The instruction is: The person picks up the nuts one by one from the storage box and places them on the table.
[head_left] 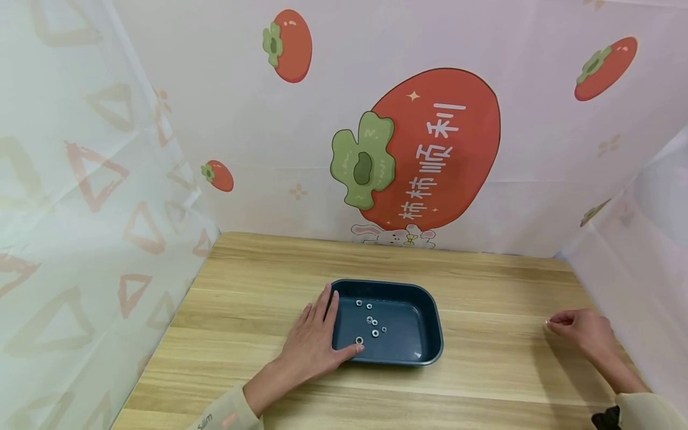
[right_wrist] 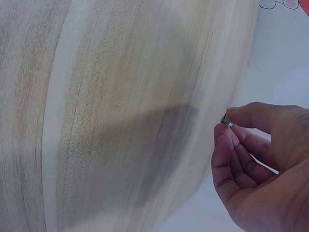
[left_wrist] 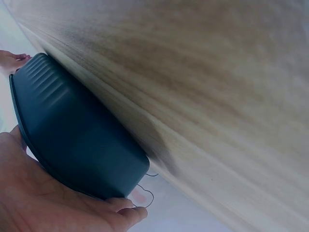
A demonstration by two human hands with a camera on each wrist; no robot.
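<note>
A dark blue rectangular tray (head_left: 433, 325) stands on the wooden table, with several small metal nuts (head_left: 372, 332) scattered on its floor. My left hand (head_left: 310, 347) rests on the tray's left side, its fingers stretched along the rim and its thumb over the near rim. In the left wrist view the tray's outer wall (left_wrist: 82, 130) shows beside that hand. Far to the right of the tray, my right hand (head_left: 588, 334) is raised above the table. Its thumb and forefinger pinch a small metal nut (right_wrist: 225, 119), partly hidden by the fingertips.
The wooden table (head_left: 258, 263) reaches back to a white wall sheet (head_left: 258, 137) printed with persimmons. Another sheet (head_left: 80, 251) with triangle patterns hangs at the left, and a pale sheet (head_left: 645, 251) borders the right side.
</note>
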